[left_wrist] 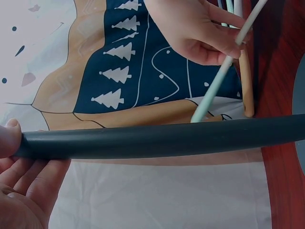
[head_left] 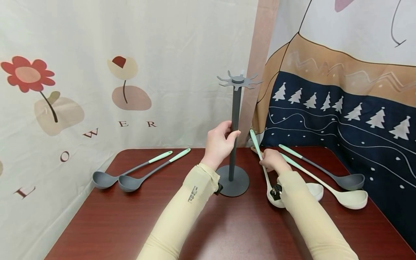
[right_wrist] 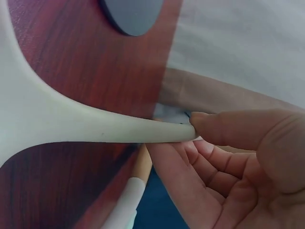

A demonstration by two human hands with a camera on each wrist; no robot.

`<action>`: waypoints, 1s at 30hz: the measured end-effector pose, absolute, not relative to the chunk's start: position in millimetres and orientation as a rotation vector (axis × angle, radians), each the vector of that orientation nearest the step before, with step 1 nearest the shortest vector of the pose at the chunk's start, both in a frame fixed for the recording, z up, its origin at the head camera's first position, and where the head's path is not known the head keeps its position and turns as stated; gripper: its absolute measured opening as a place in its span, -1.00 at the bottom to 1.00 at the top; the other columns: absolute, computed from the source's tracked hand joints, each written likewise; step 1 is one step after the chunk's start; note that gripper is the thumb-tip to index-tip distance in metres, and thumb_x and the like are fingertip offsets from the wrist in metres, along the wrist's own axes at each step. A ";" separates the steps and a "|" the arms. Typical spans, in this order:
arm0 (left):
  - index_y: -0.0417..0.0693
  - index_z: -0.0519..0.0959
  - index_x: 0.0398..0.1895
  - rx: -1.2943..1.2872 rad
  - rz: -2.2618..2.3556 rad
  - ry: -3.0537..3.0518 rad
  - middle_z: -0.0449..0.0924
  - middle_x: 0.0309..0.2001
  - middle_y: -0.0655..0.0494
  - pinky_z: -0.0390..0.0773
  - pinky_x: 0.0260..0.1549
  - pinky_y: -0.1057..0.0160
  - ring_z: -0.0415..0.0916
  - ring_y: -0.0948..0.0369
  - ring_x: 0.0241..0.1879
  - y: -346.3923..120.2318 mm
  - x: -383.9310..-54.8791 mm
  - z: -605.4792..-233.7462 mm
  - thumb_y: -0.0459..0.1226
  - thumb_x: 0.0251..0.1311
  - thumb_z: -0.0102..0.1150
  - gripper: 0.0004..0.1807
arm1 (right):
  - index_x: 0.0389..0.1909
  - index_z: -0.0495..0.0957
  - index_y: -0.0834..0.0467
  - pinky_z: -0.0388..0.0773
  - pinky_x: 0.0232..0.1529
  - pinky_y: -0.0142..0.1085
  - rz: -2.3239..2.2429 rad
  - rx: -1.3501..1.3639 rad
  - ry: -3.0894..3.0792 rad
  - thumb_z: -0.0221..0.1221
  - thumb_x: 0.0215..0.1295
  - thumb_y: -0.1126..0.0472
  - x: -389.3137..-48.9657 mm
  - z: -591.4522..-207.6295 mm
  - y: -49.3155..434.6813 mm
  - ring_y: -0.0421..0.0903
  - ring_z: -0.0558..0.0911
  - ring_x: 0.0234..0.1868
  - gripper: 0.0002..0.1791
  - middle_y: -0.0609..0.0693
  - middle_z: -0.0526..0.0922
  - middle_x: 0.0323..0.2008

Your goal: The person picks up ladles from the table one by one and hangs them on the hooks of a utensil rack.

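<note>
A dark grey utensil stand (head_left: 232,159), with a round base and a ring of curved hooks on top, stands upright on the table. My left hand (head_left: 219,145) holds its post midway up, thumb on one side and fingers on the other, as the left wrist view (left_wrist: 28,179) also shows. In my right hand (head_left: 274,160) is a white ladle (right_wrist: 95,126) with a mint handle end, pinched along the handle between thumb and fingers. It slants to the right of the stand, handle end up, its bowl (head_left: 274,202) partly behind my sleeve.
Two grey ladles (head_left: 131,183) with mint handles lie at the left. At the right lie a grey ladle (head_left: 349,181) and a white ladle (head_left: 352,199). Another white utensil (head_left: 316,191), partly hidden, lies under my right arm. Printed curtains (head_left: 182,72) hang behind the table.
</note>
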State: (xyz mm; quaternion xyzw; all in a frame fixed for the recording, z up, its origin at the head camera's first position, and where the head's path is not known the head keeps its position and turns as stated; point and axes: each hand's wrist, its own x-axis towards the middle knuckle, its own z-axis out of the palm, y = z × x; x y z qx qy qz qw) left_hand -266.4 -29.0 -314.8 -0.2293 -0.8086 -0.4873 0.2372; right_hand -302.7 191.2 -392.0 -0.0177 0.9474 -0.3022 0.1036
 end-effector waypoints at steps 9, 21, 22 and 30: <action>-0.10 0.61 -0.13 -0.621 -1.321 -2.213 0.73 -0.30 0.10 0.58 -0.37 0.32 0.62 0.29 -0.38 -28.4 -266.6 -315.2 -0.29 0.29 0.27 -0.86 | -0.33 0.43 0.35 0.66 -0.35 -0.23 -1.042 -0.084 2.852 0.13 0.35 0.36 -297.1 -382.1 195.6 -0.01 0.65 -0.39 -0.88 0.17 0.53 -0.37; -0.13 0.61 -0.10 -0.623 -1.329 -2.216 0.73 -0.29 0.09 0.59 -0.37 0.31 0.63 0.28 -0.37 -28.4 -266.5 -314.4 -0.29 0.30 0.26 -0.84 | -0.12 0.39 0.37 0.66 -0.22 -0.16 -1.267 -0.124 2.866 0.09 0.39 0.38 -293.6 -375.6 196.9 0.05 0.63 -0.29 -0.85 0.19 0.47 -0.28; -0.14 0.61 -0.09 -0.623 -1.333 -2.218 0.73 -0.28 0.09 0.59 -0.37 0.31 0.63 0.27 -0.37 -28.4 -266.5 -314.3 -0.29 0.30 0.26 -0.83 | -0.11 0.39 0.37 0.66 -0.22 -0.15 -1.285 -0.129 2.866 0.09 0.40 0.38 -293.0 -374.4 196.4 0.06 0.62 -0.29 -0.85 0.20 0.48 -0.27; -0.10 0.61 -0.09 -0.613 -1.345 -2.232 0.73 -0.28 0.09 0.59 -0.35 0.31 0.62 0.28 -0.37 -28.5 -266.2 -313.6 -0.28 0.31 0.26 -0.84 | -0.08 0.41 0.38 0.65 -0.13 -0.05 -1.386 -0.166 2.890 0.08 0.41 0.38 -290.8 -364.6 194.0 0.18 0.63 -0.21 -0.84 0.20 0.51 -0.26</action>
